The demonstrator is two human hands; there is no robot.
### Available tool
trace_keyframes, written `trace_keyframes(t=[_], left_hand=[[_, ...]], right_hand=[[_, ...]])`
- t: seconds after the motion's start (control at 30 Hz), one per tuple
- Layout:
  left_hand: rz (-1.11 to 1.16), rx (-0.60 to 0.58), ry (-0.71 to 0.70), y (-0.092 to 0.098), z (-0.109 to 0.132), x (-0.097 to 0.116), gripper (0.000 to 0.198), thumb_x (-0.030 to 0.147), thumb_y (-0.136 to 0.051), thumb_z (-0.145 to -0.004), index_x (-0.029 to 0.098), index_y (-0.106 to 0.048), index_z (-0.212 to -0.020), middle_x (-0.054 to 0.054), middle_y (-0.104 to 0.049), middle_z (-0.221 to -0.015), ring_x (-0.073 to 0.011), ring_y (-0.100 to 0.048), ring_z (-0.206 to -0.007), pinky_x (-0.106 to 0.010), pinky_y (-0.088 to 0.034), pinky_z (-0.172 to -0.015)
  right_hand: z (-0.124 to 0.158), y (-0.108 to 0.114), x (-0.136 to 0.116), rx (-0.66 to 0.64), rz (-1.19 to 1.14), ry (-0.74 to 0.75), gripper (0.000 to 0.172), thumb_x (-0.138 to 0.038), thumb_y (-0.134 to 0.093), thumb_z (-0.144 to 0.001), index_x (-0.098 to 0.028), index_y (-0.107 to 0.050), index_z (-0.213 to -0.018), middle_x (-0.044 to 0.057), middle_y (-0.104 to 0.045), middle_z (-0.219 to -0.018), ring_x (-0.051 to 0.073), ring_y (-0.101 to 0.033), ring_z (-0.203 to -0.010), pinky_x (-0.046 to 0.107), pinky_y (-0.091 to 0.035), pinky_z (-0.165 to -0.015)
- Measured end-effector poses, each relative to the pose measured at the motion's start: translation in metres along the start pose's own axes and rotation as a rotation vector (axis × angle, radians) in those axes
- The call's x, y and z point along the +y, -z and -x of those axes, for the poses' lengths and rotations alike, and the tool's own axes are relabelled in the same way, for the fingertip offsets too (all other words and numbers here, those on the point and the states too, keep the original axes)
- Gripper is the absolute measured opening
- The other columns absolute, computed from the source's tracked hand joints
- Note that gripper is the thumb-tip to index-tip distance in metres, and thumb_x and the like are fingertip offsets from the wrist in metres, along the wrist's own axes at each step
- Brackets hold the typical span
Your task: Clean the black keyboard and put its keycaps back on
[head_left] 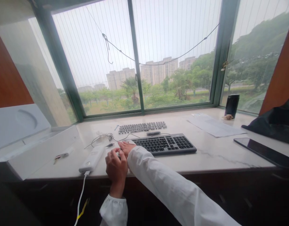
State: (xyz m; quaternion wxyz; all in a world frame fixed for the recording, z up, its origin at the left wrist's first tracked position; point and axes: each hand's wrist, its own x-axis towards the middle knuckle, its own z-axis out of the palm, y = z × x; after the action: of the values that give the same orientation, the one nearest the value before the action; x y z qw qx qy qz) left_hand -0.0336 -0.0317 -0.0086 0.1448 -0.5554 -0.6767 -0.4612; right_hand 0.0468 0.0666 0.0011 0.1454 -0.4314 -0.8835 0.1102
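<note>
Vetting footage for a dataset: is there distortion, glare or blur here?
Head view: wide-angle distortion makes the green window frame lean; the overcast sky is bright, washed out; the left hand and right hand look fairly sharp, without obvious motion blur; the cabinet front below the counter sinks into shadow.

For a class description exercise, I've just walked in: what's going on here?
A person is working at a marble window sill with both bare hands. The left hand and right hand meet at the near end of a grey keyboard, over a small item too hidden to identify. A white power bank lies beside the left hand. A tangled thin wire and a strip of loose keycaps lie behind them.
</note>
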Motion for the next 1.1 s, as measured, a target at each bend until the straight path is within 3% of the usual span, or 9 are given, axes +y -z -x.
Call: trace_keyframes(t=[0.1,0.27,0.4,0.57,0.73,0.9,1.0,1.1], left_hand=[[-0.001,-0.012,0.009,-0.001,0.0,-0.002,0.017,0.03,-0.047,-0.092,0.021,-0.058,-0.101,-0.006,-0.063,-0.1,-0.0249,-0.055,-0.097,-0.033,-0.043,-0.073],[0.004,-0.027,0.026,-0.001,-0.001,-0.004,0.018,0.029,-0.047,-0.092,0.021,-0.058,-0.104,-0.006,-0.063,-0.1,-0.0247,-0.055,-0.097,-0.032,-0.043,-0.071],[0.015,-0.036,0.024,0.0,-0.001,-0.004,0.02,0.03,-0.046,-0.092,0.021,-0.058,-0.104,-0.006,-0.063,-0.099,-0.0244,-0.054,-0.096,-0.032,-0.042,-0.071],[0.043,-0.039,0.041,0.001,-0.001,-0.002,0.022,0.03,-0.045,-0.092,0.02,-0.06,-0.106,-0.008,-0.063,-0.103,-0.0251,-0.054,-0.098,-0.034,-0.043,-0.074],[0.032,-0.029,0.038,0.001,-0.001,-0.002,0.022,0.03,-0.045,-0.092,0.021,-0.059,-0.105,-0.008,-0.063,-0.103,-0.0255,-0.054,-0.098,-0.033,-0.043,-0.073],[0.014,-0.021,0.028,-0.001,-0.001,-0.004,0.021,0.031,-0.045,-0.092,0.022,-0.059,-0.105,-0.007,-0.063,-0.102,-0.0257,-0.054,-0.098,-0.033,-0.043,-0.07],[0.019,-0.021,0.031,-0.001,-0.001,-0.004,0.021,0.031,-0.045,-0.092,0.022,-0.059,-0.105,-0.007,-0.063,-0.102,-0.0255,-0.054,-0.098,-0.032,-0.043,-0.07],[0.022,-0.022,0.033,-0.001,-0.001,-0.003,0.02,0.03,-0.046,-0.092,0.022,-0.059,-0.105,-0.007,-0.063,-0.102,-0.0253,-0.054,-0.098,-0.033,-0.044,-0.07]], right_hand=[[0.002,-0.001,0.004,0.007,-0.003,-0.165,0.068,-0.047,-0.026,-0.098,-0.009,-0.017,-0.153,0.014,-0.021,-0.158,0.026,-0.018,-0.147,0.049,-0.019,-0.119],[0.02,0.008,0.022,0.012,0.015,-0.276,0.063,-0.044,-0.025,-0.099,-0.012,-0.023,-0.152,0.012,-0.02,-0.159,0.024,-0.016,-0.147,0.044,-0.014,-0.119],[0.045,0.023,0.053,0.013,0.046,-0.335,0.057,-0.04,-0.029,-0.099,-0.015,-0.03,-0.15,0.012,-0.024,-0.158,0.027,-0.022,-0.145,0.048,-0.019,-0.116],[0.089,0.046,0.101,-0.001,0.095,-0.429,0.059,-0.037,-0.032,-0.096,-0.02,-0.027,-0.152,0.011,-0.021,-0.159,0.028,-0.02,-0.146,0.052,-0.019,-0.117],[0.138,0.071,0.144,-0.034,0.161,-0.488,0.079,-0.036,-0.059,-0.082,-0.017,-0.028,-0.152,0.014,-0.026,-0.157,0.031,-0.023,-0.145,0.048,-0.02,-0.118],[0.187,0.093,0.175,0.017,0.241,-0.541,0.057,-0.032,-0.06,-0.087,-0.023,-0.046,-0.142,0.014,-0.043,-0.147,0.031,-0.041,-0.136,0.049,-0.032,-0.112],[0.218,0.103,0.187,0.066,0.29,-0.557,0.036,-0.035,-0.056,-0.093,-0.02,-0.056,-0.126,0.011,-0.055,-0.131,0.023,-0.057,-0.113,0.045,-0.049,-0.095],[0.242,0.108,0.195,0.095,0.328,-0.581,0.034,-0.037,-0.055,-0.094,-0.019,-0.057,-0.123,0.009,-0.057,-0.127,0.021,-0.059,-0.106,0.044,-0.052,-0.09]])
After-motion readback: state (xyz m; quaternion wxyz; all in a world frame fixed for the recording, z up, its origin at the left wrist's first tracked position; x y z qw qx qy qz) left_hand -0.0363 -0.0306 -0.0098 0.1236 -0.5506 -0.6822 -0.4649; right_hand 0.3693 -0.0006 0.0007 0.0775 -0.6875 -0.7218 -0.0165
